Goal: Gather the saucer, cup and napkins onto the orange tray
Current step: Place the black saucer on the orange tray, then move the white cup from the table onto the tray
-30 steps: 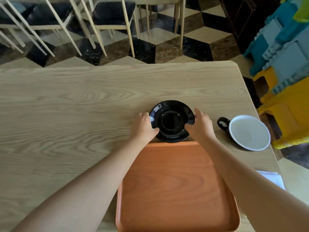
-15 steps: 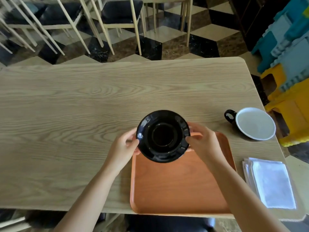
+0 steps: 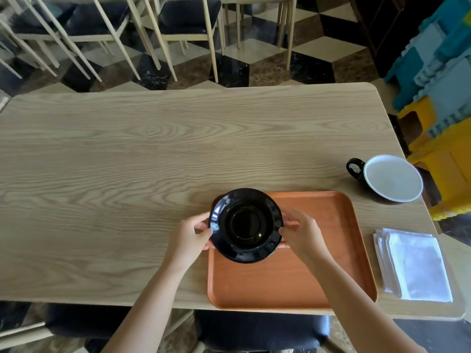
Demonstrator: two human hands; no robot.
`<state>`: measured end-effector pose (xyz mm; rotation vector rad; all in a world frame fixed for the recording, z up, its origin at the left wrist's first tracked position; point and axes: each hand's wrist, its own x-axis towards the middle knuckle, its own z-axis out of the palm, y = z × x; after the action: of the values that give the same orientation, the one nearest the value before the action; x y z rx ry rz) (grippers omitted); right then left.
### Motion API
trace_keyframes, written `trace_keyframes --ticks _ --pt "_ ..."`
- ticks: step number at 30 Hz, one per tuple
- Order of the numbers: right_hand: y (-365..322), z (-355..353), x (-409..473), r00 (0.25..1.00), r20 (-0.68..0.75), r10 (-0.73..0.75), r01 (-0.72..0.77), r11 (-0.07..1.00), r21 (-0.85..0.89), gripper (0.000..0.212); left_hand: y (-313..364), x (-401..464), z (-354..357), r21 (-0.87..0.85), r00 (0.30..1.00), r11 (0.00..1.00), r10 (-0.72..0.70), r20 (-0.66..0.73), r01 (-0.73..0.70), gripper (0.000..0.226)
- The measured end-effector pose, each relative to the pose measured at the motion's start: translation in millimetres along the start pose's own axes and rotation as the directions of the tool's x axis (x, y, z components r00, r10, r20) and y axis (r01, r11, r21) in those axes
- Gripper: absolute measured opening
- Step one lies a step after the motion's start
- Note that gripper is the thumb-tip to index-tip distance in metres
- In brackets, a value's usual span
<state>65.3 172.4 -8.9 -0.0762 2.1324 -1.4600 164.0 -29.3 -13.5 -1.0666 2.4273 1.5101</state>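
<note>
A glossy black saucer (image 3: 246,225) hangs over the far left corner of the orange tray (image 3: 326,263). My left hand (image 3: 190,236) grips its left rim and my right hand (image 3: 302,234) grips its right rim. Whether the saucer touches the tray I cannot tell. A black cup (image 3: 384,178) with a white inside stands on the table to the right of the tray, its handle pointing left. A stack of white napkins (image 3: 415,263) lies at the table's near right corner, beside the tray.
The wooden table (image 3: 127,174) stretches bare to the left and beyond the tray. Chairs (image 3: 178,29) stand past its far edge. Blue and yellow plastic stools (image 3: 443,103) are stacked at the right. A dark seat (image 3: 260,329) sits below the near edge.
Both hands have lifted the saucer off the table beyond the tray and brought it toward me, over the tray's far left corner. The camera has pulled back, showing the napkins.
</note>
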Motion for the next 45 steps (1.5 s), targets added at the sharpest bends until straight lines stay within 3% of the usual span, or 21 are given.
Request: trace_keyframes --ticks 9,15,19,23,26,29,33,37,41,45 --pt "1.8 0.4 0.1 0.999 -0.006 -0.049 0.048 0.986 -0.161 0.053 4.9 1.1 -8.5 0.09 0.999 0.995 0.032 0.039 -0.035 0.044" --pt "-1.0 0.1 -0.9 0.999 -0.005 -0.051 0.049 0.973 -0.224 0.047 4.2 5.3 -14.5 0.014 0.996 1.0 -0.029 0.087 0.028 0.047" --pt "-3.9 -4.4 -3.0 0.999 -0.002 -0.049 0.047 0.961 -0.272 0.034 9.4 6.6 -19.7 0.208 0.998 0.978 0.019 0.052 -0.03 0.043" --pt "-19.6 -24.0 -4.2 0.995 -0.041 -0.093 0.071 0.924 -0.375 0.026 46.5 3.6 -13.2 0.493 0.975 0.844 0.218 0.043 -0.211 0.028" --pt "-40.2 -51.6 -8.6 0.977 -0.036 -0.211 0.171 0.868 -0.466 0.026 85.4 1.6 11.8 0.494 0.904 0.762 0.403 0.143 -0.418 0.029" --pt "-54.9 -89.0 -15.0 0.935 -0.076 -0.345 0.227 0.751 -0.62 0.029 121.3 3.4 44.5 0.46 0.773 0.635 0.594 0.222 -0.62 0.034" --pt "-44.7 -147.1 -15.8 0.841 -0.238 -0.485 0.141 0.622 -0.77 0.037 161.9 8.6 94.9 0.438 0.528 0.376 0.793 0.304 -0.816 0.043" --pt "-7.9 -189.6 -5.4 0.879 -0.288 -0.38 0.003 0.608 -0.794 0.049 180.5 31.0 147.1 0.506 0.469 0.223 0.77 0.433 -0.833 0.063" --pt "20.0 -205.2 7.9 0.927 -0.226 -0.299 -0.016 0.57 -0.822 0.057 190.5 50.9 185.8 0.586 0.495 0.08 0.633 0.595 -0.806 0.071" --pt "33.3 -207.6 20.2 0.937 -0.222 -0.271 -0.01 0.612 -0.79 0.059 194.0 63.0 208.9 0.607 0.545 0.083 0.548 0.635 -0.791 0.068"
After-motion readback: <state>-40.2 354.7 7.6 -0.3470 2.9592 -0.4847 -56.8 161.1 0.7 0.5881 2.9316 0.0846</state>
